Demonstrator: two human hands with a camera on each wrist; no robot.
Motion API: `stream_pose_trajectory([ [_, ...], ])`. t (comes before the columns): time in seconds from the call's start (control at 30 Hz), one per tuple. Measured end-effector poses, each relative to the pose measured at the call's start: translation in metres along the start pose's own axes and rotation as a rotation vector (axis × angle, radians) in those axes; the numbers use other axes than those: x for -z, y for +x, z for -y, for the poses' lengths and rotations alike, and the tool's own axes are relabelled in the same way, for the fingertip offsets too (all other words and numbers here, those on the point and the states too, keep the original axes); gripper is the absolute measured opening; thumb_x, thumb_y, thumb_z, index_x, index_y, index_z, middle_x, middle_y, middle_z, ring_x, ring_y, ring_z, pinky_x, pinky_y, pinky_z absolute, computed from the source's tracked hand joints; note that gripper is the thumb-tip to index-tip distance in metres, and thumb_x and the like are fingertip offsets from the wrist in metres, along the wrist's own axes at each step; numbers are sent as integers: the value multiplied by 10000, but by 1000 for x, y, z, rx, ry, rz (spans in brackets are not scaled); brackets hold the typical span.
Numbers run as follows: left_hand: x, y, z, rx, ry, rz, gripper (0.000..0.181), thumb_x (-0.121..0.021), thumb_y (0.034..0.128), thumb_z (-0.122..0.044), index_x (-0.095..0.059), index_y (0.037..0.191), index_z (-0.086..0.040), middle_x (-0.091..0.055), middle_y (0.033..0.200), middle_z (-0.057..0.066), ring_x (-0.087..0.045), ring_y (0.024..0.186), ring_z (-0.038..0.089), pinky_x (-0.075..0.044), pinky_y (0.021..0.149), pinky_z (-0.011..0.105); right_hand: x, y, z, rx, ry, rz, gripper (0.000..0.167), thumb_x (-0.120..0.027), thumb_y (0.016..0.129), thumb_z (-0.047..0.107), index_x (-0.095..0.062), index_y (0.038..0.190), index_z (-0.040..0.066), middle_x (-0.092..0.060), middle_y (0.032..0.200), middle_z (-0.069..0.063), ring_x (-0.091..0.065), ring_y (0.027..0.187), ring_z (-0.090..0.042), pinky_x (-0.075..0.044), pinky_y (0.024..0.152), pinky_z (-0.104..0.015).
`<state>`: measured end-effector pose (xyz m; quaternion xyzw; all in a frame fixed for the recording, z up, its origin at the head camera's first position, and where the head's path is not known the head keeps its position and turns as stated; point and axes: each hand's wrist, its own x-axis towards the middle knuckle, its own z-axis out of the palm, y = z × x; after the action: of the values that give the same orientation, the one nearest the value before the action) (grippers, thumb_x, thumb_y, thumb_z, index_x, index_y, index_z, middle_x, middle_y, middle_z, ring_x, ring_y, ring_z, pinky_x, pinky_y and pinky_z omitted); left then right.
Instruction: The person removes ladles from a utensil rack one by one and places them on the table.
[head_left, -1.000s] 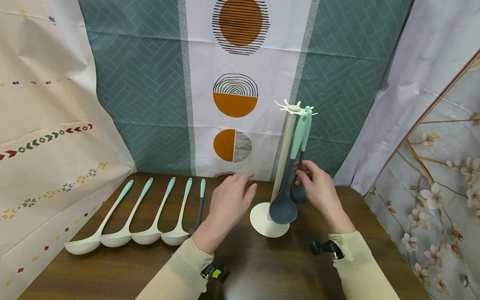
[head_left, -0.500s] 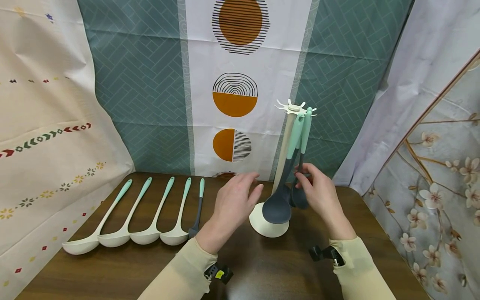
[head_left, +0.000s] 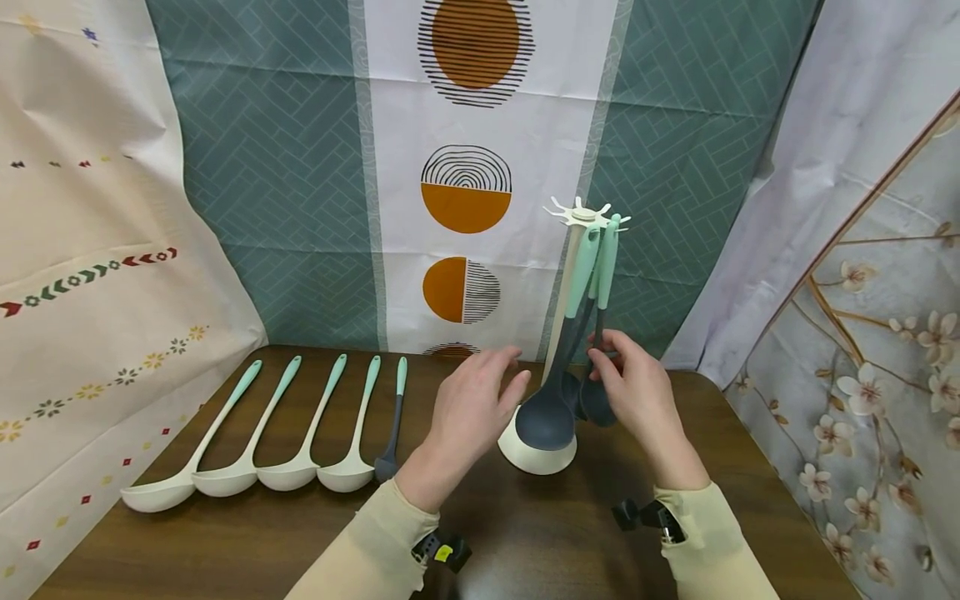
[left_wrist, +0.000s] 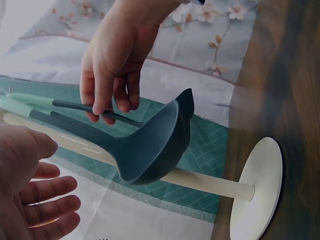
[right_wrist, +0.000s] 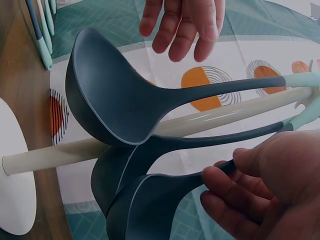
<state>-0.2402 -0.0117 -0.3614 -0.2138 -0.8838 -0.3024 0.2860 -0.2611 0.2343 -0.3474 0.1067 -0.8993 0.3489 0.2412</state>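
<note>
A cream utensil stand with a hooked top holds three dark grey ladles with mint handles. My right hand pinches the stem of the rightmost ladle between thumb and fingers, just above its bowl. Beside it, a middle ladle is mostly hidden behind the others in the head view. The front ladle hangs over the stand's base. My left hand hovers left of that bowl, fingers spread and relaxed; the left wrist view shows a gap between this hand and the ladles.
On the brown table to the left lie several cream ladles with mint handles, side by side. Next to them lies a smaller dark grey utensil, its head partly behind my left arm. Patterned cloths hang behind and at both sides.
The hanging ladles have turned leftward around the stand, the front one passing before the pole. My right hand keeps its pinch. My left hand has shifted slightly right.
</note>
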Motion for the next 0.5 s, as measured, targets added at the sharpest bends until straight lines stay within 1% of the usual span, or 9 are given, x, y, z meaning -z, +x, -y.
stream_pose_trajectory([
  [0.2,-2,1,-3,6,-22,5,361,-761,1071,-306,-742,1385,-130,-786,1239,14,-727,1129,243,-623,905,433,0,-4,3,-2,-5,-15,211,-670,1126,190,-734,1316,124,-788,1050,-59,-766,850,-219,-525,838,-496],
  [0.37,-5,2,-7,9,-44,18,362,-760,1072,-314,-740,1387,-137,-782,1239,10,-723,1145,236,-614,937,434,0,-7,5,0,0,-25,219,-684,1116,182,-739,1318,118,-784,1095,-64,-773,861,-227,-538,875,-532],
  [0.5,-7,3,-10,11,-69,33,365,-765,1070,-313,-738,1381,-125,-776,1236,18,-719,1136,238,-613,933,437,0,-10,7,5,5,-28,215,-698,1108,175,-738,1307,105,-786,1109,-80,-778,873,-241,-548,893,-556],
])
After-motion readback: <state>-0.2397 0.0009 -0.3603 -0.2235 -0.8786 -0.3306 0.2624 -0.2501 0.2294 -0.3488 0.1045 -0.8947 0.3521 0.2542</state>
